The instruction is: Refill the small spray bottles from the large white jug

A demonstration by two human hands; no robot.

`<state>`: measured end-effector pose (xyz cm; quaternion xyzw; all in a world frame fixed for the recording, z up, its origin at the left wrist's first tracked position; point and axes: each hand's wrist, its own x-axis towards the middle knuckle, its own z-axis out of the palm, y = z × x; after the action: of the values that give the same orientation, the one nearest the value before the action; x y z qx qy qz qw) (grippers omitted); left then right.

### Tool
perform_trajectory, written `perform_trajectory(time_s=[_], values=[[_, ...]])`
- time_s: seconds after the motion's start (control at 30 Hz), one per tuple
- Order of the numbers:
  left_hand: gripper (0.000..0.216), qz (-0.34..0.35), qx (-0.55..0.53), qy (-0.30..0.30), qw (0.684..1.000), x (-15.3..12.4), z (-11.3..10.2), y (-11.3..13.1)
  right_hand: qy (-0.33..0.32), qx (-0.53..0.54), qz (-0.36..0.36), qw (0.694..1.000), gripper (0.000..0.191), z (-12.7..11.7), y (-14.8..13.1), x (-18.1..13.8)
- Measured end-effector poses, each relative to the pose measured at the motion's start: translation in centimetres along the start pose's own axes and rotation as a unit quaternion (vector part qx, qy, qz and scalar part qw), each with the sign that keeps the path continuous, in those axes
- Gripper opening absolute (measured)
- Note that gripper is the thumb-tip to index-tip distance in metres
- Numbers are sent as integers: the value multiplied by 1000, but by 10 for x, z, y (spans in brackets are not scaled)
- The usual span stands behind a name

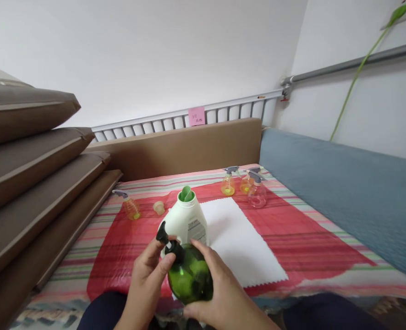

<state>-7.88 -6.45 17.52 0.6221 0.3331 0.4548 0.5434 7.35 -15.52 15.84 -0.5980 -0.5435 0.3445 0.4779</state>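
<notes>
A dark green, see-through pump bottle (191,275) is tilted in front of me, its pump head leaning left. My left hand (148,270) has thumb and fingers around the collar of the black pump head (162,233). The round body sits in the grip of my right hand (223,284). Just behind it stands a pale detergent bottle (185,215), uncapped, with a green spout (186,194) in its mouth. Part of the detergent bottle is hidden by my hands and the pump bottle. A pale cap (159,207) lies to its left.
Three spray bottles, one of them clear pink (257,197), stand at the back right. A yellowish spray bottle (132,208) leans at left. White cloth (240,243) lies on red sheeting (309,233). Brown cushions (41,178) stack at left; a blue padded side (337,183) borders the right.
</notes>
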Motion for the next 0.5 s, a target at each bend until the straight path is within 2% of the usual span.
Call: perform_trajectory(time_s=[0.1,0.17,0.3,0.37,0.5], values=[[35,-5,-33,-70,997,-1,-4,2,-10,20,3,1000,102,0,2,1],[44,-12,-69,-93,993,-1,-4,4,-2,13,5,1000,103,3,5,2],[55,12,-81,-56,995,1,0,6,9,-8,-3,1000,104,9,8,4],[50,23,-75,-28,997,4,1,5,7,-10,-9,1000,104,10,7,3],[38,-2,-76,-12,997,8,-5,0,13,-9,7,1000,102,8,3,2]])
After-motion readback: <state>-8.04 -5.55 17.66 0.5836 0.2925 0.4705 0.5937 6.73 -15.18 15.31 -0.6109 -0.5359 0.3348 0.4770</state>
